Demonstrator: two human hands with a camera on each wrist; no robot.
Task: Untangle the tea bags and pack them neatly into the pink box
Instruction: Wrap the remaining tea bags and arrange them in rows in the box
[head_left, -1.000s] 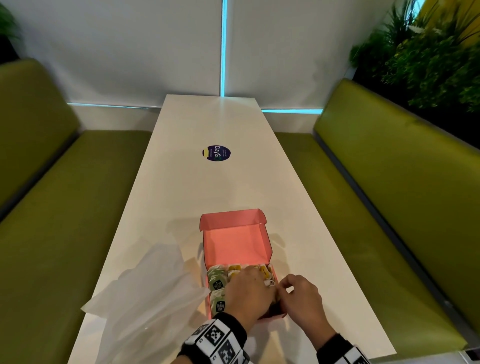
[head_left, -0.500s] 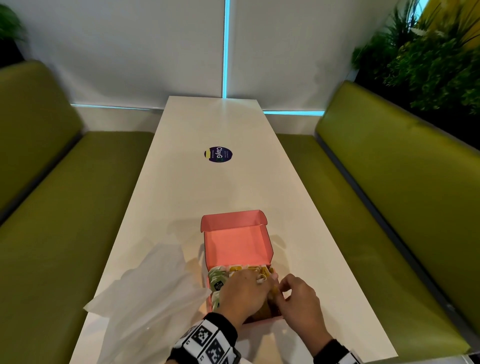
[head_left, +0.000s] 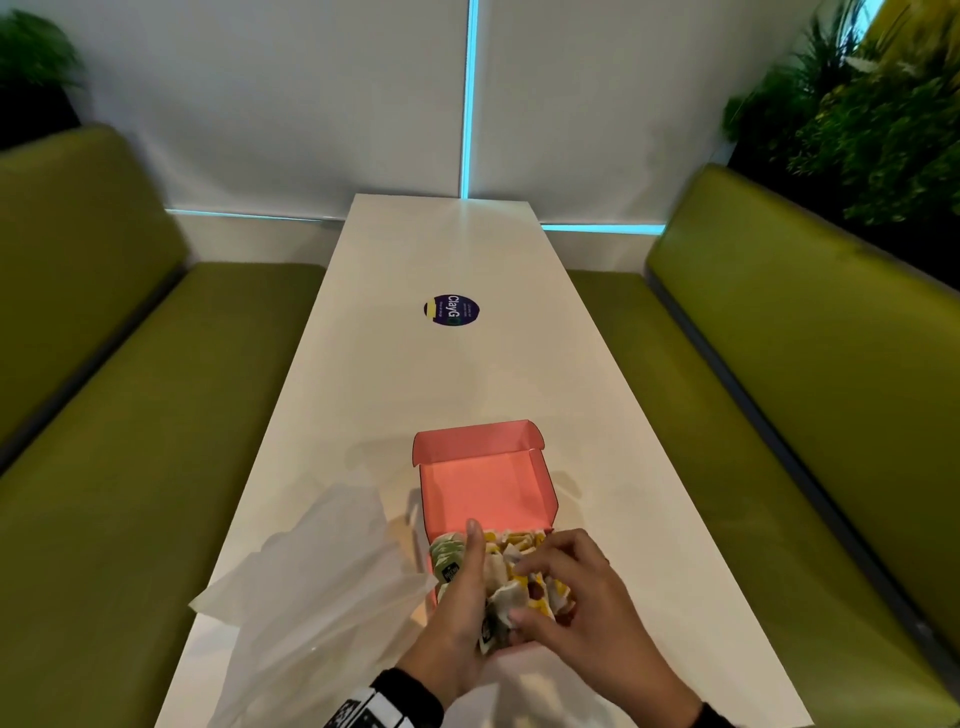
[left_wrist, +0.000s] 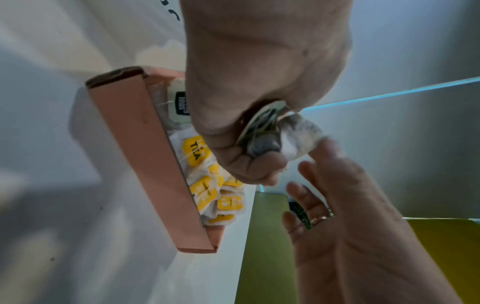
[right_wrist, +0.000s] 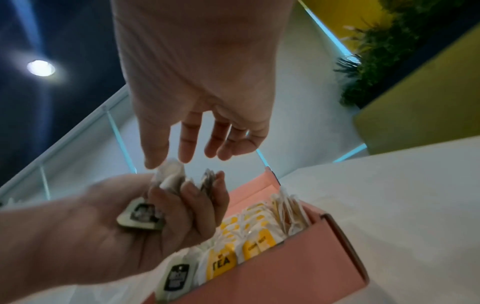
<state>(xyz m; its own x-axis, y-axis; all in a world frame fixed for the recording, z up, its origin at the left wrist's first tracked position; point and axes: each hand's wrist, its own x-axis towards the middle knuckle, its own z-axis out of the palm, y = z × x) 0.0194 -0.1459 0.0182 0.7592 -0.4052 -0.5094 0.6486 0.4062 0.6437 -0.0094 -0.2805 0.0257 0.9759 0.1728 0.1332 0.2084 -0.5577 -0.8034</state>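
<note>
Two hands (head_left: 462, 613) (head_left: 587, 603) over one pink box (head_left: 485, 483) of tea bags (right_wrist: 249, 232).

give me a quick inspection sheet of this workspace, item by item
surface: long white table, round purple sticker at mid length
job's things: pink box open, lid up, at the near end; yellow-tagged tea bags packed inside, dark-tagged ones at its left end; a small bunch of tea bags held above the box
clutter: clear plastic bag lying left of the box
grippers: left hand grips the bunch; right hand, fingers loosely spread, fingertips touching the top of the bunch
cables: nothing seen
surroundings: green benches on both sides, white wall with blue light strips, plants in the far corners
</note>
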